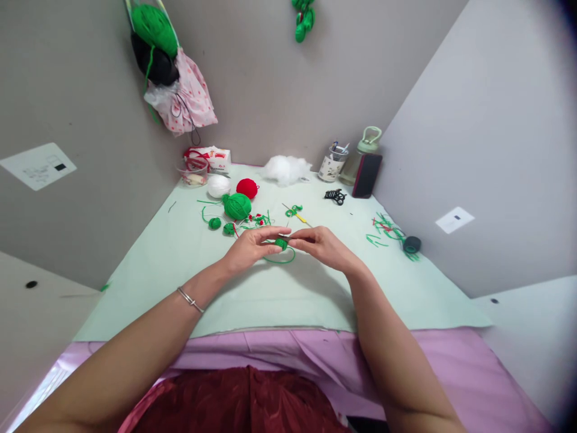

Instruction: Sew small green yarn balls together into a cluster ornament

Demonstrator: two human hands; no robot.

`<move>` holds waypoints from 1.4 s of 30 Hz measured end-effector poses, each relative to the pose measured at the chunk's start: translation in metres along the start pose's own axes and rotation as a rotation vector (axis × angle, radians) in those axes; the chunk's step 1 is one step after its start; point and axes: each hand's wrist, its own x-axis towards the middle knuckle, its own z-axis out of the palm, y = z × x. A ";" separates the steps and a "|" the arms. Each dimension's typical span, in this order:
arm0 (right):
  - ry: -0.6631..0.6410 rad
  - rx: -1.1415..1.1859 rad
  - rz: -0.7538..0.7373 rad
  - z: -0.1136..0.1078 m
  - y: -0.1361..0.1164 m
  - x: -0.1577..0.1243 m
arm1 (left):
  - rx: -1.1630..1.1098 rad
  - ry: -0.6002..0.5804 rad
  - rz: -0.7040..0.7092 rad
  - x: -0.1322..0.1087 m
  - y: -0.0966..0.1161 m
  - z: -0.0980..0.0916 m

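Note:
Between the thumb and fingers of my left hand (252,246) is a small green crocheted piece (281,243). A loop of green yarn (288,260) hangs from it over the table. My right hand (322,246) is closed in a pinch at the right edge of the piece; a thin dark thing shows at its fingertips, too small to name. Just beyond my hands lie a yellow-handled crochet hook (300,218) and a curled green crocheted bit (294,210). Small green crocheted balls (214,223) and red-and-green bits (258,220) lie to the left.
Behind them sit green (237,206), red (247,188) and white yarn balls (219,186), plus white stuffing (287,169). Black scissors (335,196), a phone (366,175), a pen cup (332,165) and a bottle (356,157) stand or lie back right. Yarn scraps (383,227) lie right, beside a black roll (412,245).

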 end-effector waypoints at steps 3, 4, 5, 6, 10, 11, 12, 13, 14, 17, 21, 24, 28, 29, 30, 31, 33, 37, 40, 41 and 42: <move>0.004 0.001 -0.006 0.001 0.000 0.001 | 0.000 -0.007 -0.002 0.000 0.000 0.001; 0.006 0.003 -0.009 0.000 0.000 0.000 | -0.003 -0.010 -0.001 0.000 0.000 0.001; 0.004 0.004 -0.008 -0.001 -0.001 0.000 | -0.008 -0.010 -0.002 0.000 -0.001 0.000; -0.003 0.005 -0.005 -0.003 -0.001 -0.001 | -0.010 -0.007 -0.009 0.000 -0.001 0.000; -0.011 -0.086 0.054 -0.017 0.006 -0.006 | -0.010 0.036 -0.036 0.001 -0.002 -0.004; 0.014 -0.139 0.100 -0.020 0.010 -0.007 | -0.020 0.045 -0.032 0.001 -0.003 -0.005; 0.045 -0.199 0.153 -0.023 0.014 -0.007 | -0.034 0.050 -0.026 0.001 -0.003 -0.005; 0.082 -0.263 0.205 -0.024 0.018 -0.007 | -0.050 0.052 -0.019 0.001 -0.003 -0.005; 0.127 -0.319 0.242 -0.025 0.022 -0.006 | -0.065 0.047 -0.014 0.001 -0.003 -0.005; 0.273 -0.324 0.195 -0.020 0.026 -0.001 | -0.087 0.027 -0.009 0.001 -0.001 -0.003; 0.259 0.140 0.000 -0.004 0.013 0.005 | -0.119 -0.052 -0.028 0.000 0.000 0.001; 0.261 0.335 -0.024 0.009 0.003 0.008 | -0.134 -0.136 -0.020 -0.001 0.000 0.002; 0.319 0.465 -0.005 0.019 0.004 0.013 | -0.159 -0.200 -0.040 0.000 -0.002 0.002; 0.348 0.496 0.005 0.019 0.007 0.014 | -0.166 -0.204 -0.047 0.000 -0.003 0.002; 0.385 0.534 0.019 0.017 0.009 0.015 | -0.173 -0.201 -0.054 0.000 -0.003 0.001; 0.427 0.579 0.036 0.015 0.011 0.015 | -0.180 -0.190 -0.061 0.001 -0.003 0.001; 0.499 0.659 0.067 0.008 0.015 0.015 | -0.188 -0.149 -0.074 0.001 -0.004 0.001; 0.496 0.646 0.056 0.000 0.015 0.012 | -0.191 -0.049 -0.089 0.002 -0.006 -0.001; 0.350 0.558 0.025 0.006 0.011 0.011 | -0.193 -0.009 -0.094 0.003 -0.007 -0.001; 0.281 0.524 0.017 0.010 0.010 0.011 | -0.196 -0.007 -0.099 0.003 -0.007 -0.001; 0.219 0.488 0.007 0.015 0.009 0.012 | -0.200 -0.009 -0.106 0.003 -0.008 0.000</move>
